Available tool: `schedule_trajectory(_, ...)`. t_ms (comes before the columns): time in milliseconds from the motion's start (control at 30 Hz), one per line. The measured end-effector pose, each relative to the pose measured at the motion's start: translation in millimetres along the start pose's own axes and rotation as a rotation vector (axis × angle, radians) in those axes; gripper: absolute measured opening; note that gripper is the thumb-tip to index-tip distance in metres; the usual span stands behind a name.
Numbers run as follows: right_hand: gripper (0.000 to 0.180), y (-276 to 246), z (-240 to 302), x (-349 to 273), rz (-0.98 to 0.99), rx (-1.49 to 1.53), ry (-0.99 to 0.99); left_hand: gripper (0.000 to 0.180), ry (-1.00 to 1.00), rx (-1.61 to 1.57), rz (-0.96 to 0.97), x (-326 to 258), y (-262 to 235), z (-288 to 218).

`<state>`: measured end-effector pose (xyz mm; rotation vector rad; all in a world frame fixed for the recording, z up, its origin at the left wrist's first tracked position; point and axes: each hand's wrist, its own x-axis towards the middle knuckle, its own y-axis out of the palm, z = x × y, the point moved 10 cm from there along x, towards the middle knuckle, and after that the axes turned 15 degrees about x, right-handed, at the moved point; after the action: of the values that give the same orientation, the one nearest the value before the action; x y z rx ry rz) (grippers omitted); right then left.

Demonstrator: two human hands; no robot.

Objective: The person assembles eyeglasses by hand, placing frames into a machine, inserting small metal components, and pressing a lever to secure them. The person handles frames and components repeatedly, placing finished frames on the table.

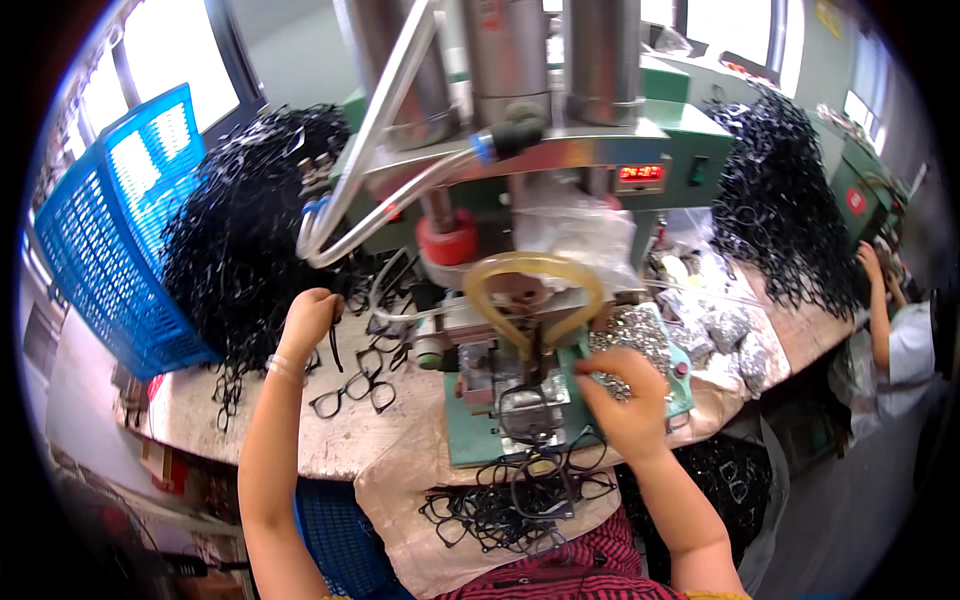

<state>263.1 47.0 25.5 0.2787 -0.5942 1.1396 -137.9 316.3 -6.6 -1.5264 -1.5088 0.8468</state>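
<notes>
My left hand [313, 325] is raised beside the black heap left of the press, fingers closed on a thin black eyeglass piece [335, 348] that hangs below them. My right hand [630, 395] is curled at the right of the press head, next to a spread of small metal parts [640, 335]; whatever its fingertips pinch is too small to make out. Between the hands stands the bench press [535, 365], with a black glasses frame [528, 412] at its metal jig. Several black frames [500, 505] lie piled on the cloth over my lap.
A large heap of black frame pieces [245, 220] leans on a blue crate [115, 235] at left. Loose glasses frames [360, 385] lie on the table. Another black heap [775, 190] and plastic bags of metal parts [725, 330] are at right. Beyond, a co-worker's arm [875, 290] shows.
</notes>
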Motion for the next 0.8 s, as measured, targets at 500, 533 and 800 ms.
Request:
schedule_trajectory(500,0.048,42.8,-8.4,-5.3,-0.148,0.651,0.351,0.017,0.141,-1.268,-0.425,-164.2,10.4,-81.1)
schedule_trajectory(533,0.049,40.8,-0.5,-8.8,-0.151,0.635,0.34,0.016,0.287,-1.195,-0.507,-183.5,-9.8,-102.9)
schedule_trajectory(800,0.023,-33.4,-36.1,-10.9,0.024,-0.578,0.046,0.026,1.23,-0.275,-0.377,-269.6,16.2,-249.1)
